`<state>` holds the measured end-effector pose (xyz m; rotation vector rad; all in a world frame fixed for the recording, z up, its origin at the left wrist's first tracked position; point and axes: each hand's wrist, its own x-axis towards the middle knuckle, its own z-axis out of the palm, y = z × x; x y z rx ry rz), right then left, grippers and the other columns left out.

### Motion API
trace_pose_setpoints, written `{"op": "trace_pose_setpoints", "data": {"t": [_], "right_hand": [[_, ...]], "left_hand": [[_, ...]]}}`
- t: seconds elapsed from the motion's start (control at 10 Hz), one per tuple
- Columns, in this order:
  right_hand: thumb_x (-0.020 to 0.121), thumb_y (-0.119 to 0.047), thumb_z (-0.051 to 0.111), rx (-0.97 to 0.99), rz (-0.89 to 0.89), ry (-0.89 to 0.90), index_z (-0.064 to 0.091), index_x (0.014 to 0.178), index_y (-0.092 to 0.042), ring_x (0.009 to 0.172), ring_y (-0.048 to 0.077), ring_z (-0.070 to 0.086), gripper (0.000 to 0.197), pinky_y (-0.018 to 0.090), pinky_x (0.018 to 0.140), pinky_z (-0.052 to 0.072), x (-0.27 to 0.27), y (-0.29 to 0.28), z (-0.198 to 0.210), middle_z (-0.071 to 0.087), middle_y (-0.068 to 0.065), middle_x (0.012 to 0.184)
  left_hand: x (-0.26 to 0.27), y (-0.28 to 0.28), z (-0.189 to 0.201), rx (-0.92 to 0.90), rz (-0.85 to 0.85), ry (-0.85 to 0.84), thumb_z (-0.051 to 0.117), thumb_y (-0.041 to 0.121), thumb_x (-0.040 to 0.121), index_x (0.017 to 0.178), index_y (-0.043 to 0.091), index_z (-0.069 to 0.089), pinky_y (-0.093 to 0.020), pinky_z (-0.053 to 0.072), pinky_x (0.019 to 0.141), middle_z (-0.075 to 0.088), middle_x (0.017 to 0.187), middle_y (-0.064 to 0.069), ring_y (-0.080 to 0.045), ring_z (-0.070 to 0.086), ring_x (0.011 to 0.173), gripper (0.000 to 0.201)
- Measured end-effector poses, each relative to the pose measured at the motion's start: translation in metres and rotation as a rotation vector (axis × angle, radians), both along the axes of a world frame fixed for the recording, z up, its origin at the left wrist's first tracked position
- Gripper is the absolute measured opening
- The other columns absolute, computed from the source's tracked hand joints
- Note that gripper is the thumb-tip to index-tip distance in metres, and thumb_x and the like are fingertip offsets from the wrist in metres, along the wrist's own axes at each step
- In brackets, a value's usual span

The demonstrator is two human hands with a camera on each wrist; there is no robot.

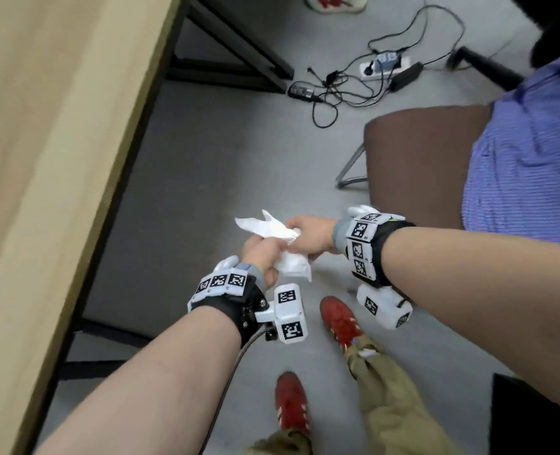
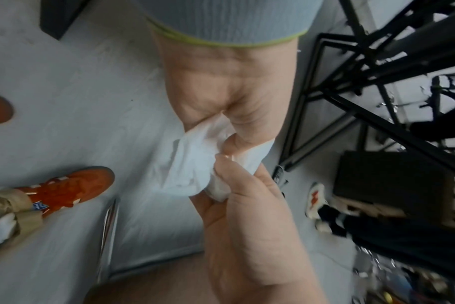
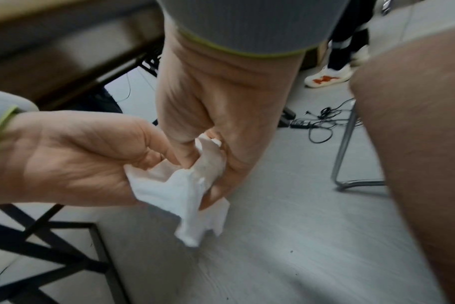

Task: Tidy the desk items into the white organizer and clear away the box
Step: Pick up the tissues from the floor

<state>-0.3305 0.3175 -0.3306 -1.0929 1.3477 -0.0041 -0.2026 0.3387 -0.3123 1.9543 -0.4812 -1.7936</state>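
Head view steeply downward, wrist views close along hands (all share floor)

I wear a black wrist strap on my left arm, at seven o'clock, ringed by white blocks printed with black square markers, a screw and a dark cable beside it. My right strap at three o'clock matches. Grey cuffs have green edging. Olive trousers, red trainers with white stripes.

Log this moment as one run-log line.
left hand: grips tissue | right hand: grips same tissue | location: above floor, beside desk | organizer, box: not in view
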Motion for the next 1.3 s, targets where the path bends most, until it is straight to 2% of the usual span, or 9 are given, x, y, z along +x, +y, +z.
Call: {"op": "trace_pose_setpoints", "data": {"t": [0.2, 0.3, 0.4, 0.5, 0.6, 0.8, 0.9, 1.1, 1.3], "right_hand": [[0.091, -0.009, 0.050, -0.220, -0.212, 0.159, 0.056, 0.105, -0.011, 0.078, 0.023, 0.058, 0.015, 0.037, 0.074, 0.054, -0.059, 0.083, 0.152, 0.061, 0.007, 0.089], [0.091, -0.017, 0.057, -0.274, -0.290, 0.191, 0.057, 0.089, -0.023, 0.079, 0.019, 0.061, 0.006, 0.033, 0.068, 0.053, -0.084, 0.131, 0.193, 0.065, 0.000, 0.092], [0.088, -0.009, 0.060, -0.260, -0.422, 0.261, 0.052, 0.074, -0.027, 0.079, 0.018, 0.057, 0.025, 0.028, 0.062, 0.045, -0.119, 0.212, 0.230, 0.062, -0.005, 0.083], [0.092, -0.009, 0.054, -0.229, -0.533, 0.314, 0.048, 0.069, -0.021, 0.085, 0.020, 0.054, 0.026, 0.026, 0.071, 0.038, -0.143, 0.284, 0.253, 0.062, -0.002, 0.085], [0.092, -0.011, 0.055, -0.155, -0.759, 0.277, 0.052, 0.072, -0.016, 0.081, 0.020, 0.052, 0.021, 0.027, 0.061, 0.036, -0.170, 0.373, 0.273, 0.059, 0.004, 0.078], [0.074, -0.004, 0.057, 0.073, -1.183, -0.047, 0.034, 0.139, -0.026, 0.084, 0.029, 0.059, 0.073, 0.032, 0.062, 0.050, -0.193, 0.580, 0.265, 0.056, 0.016, 0.102], [0.067, 0.000, 0.059, 0.035, -1.202, -0.162, 0.056, 0.119, -0.008, 0.076, 0.022, 0.061, 0.053, 0.029, 0.059, 0.048, -0.192, 0.666, 0.247, 0.060, 0.010, 0.091], [0.092, -0.011, 0.061, 0.099, -1.520, -0.046, 0.055, 0.111, -0.020, 0.068, 0.007, 0.053, 0.022, 0.017, 0.049, 0.044, -0.196, 0.862, 0.223, 0.056, -0.003, 0.085], [0.092, -0.009, 0.054, 0.115, -1.693, 0.199, 0.059, 0.097, -0.017, 0.089, 0.020, 0.055, 0.011, 0.024, 0.063, 0.041, -0.243, 1.002, 0.140, 0.058, 0.002, 0.094]], "left_hand": [[-0.055, 0.049, 0.151, -0.061, -0.429, -0.029, 0.065, 0.008, 0.080, 0.107, 0.007, 0.064, -0.052, 0.060, 0.079, 0.069, 0.105, -0.017, -0.032, 0.071, 0.091, 0.026], [-0.083, 0.079, 0.206, 0.020, -0.498, 0.147, 0.054, 0.012, 0.084, 0.101, 0.008, 0.060, -0.058, 0.056, 0.084, 0.064, 0.097, -0.017, -0.035, 0.067, 0.087, 0.019], [-0.125, 0.134, 0.257, 0.115, -0.674, 0.260, 0.049, 0.025, 0.091, 0.093, 0.007, 0.061, -0.041, 0.054, 0.076, 0.063, 0.083, -0.014, -0.030, 0.063, 0.073, 0.022], [-0.165, 0.187, 0.265, 0.048, -0.925, 0.161, 0.050, 0.014, 0.098, 0.092, 0.006, 0.061, -0.039, 0.055, 0.076, 0.063, 0.075, -0.009, -0.023, 0.063, 0.066, 0.015], [-0.209, 0.261, 0.265, -0.037, -1.206, 0.047, 0.050, 0.005, 0.098, 0.093, 0.011, 0.058, -0.041, 0.056, 0.080, 0.059, 0.083, -0.007, -0.023, 0.060, 0.072, 0.011], [-0.268, 0.443, 0.240, -0.094, -1.617, -0.083, 0.056, 0.006, 0.093, 0.094, 0.012, 0.058, -0.024, 0.054, 0.055, 0.063, 0.083, -0.006, -0.018, 0.063, 0.066, 0.007], [-0.280, 0.521, 0.228, -0.075, -1.796, -0.144, 0.064, 0.012, 0.092, 0.087, 0.012, 0.059, -0.024, 0.055, 0.053, 0.065, 0.082, -0.006, -0.016, 0.065, 0.065, 0.007], [-0.320, 0.705, 0.215, 0.084, -2.074, -0.204, 0.068, 0.010, 0.078, 0.090, 0.002, 0.059, -0.034, 0.063, 0.066, 0.068, 0.083, -0.016, -0.027, 0.075, 0.074, 0.016], [-0.379, 0.840, 0.152, 0.078, -2.214, -0.141, 0.067, 0.020, 0.088, 0.105, 0.006, 0.057, -0.034, 0.061, 0.067, 0.062, 0.092, -0.013, -0.021, 0.067, 0.068, 0.024]]}}
